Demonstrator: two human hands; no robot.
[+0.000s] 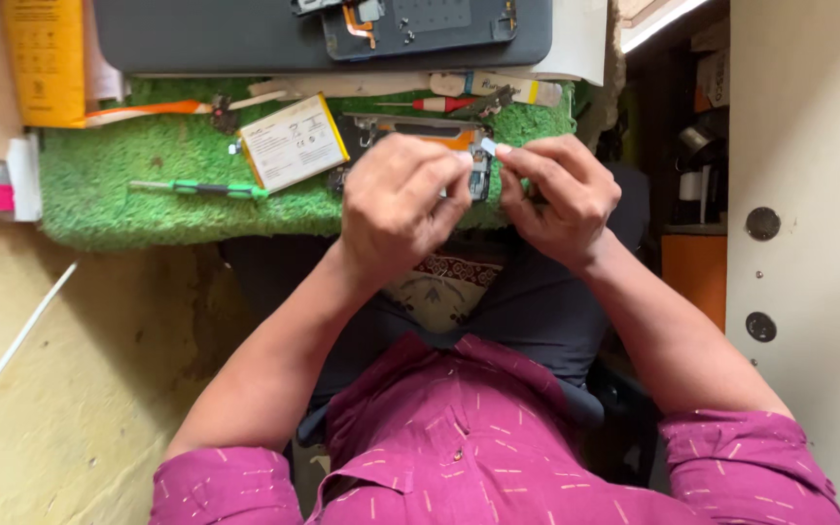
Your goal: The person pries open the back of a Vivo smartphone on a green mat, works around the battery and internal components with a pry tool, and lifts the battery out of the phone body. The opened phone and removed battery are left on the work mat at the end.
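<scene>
The left hand (396,199) and right hand (558,194) are pinching a small circuit board (479,175) between their fingertips, just above the green turf mat (109,194). Such a fingertip pinch could be letting the part slip into the lap. A phone battery (293,141) is lying left of the left hand, on the cramped tabletop (60,389).

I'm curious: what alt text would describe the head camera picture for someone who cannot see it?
Seen from above, a person's left hand and right hand together pinch a small dark electronic part over a green grass-like mat. On the mat lie a flat white battery, a green-handled screwdriver and a red-handled screwdriver.
</scene>
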